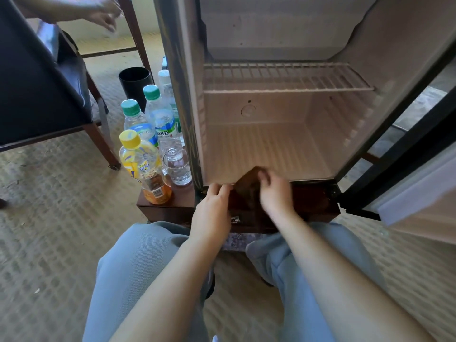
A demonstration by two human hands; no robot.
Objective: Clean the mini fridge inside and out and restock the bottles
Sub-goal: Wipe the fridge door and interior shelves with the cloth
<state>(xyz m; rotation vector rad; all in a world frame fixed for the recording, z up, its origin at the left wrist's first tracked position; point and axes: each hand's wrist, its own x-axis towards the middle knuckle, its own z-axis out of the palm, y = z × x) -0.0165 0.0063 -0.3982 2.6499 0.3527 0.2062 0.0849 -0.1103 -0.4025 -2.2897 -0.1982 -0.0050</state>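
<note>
The mini fridge (271, 144) stands open and empty in front of me, with a wire shelf (283, 80) across its upper half. Its door (419, 188) swings out to the right. At the fridge's front bottom edge both my hands hold a brown cloth (249, 183). My left hand (212, 208) grips its left side and my right hand (274, 193) its right side. Beside the fridge on the left stand several bottles: a yellow-capped tea bottle (143, 169), two green-capped water bottles (158, 119) and a white-capped one (166, 82) behind.
A drinking glass (176, 166) stands next to the bottles on the dark wooden stand (167, 206). A black bin (134, 82) sits behind them. A dark chair (37, 82) is at the left, and another person's hand (103, 13) reaches in at top left. Carpet covers the floor.
</note>
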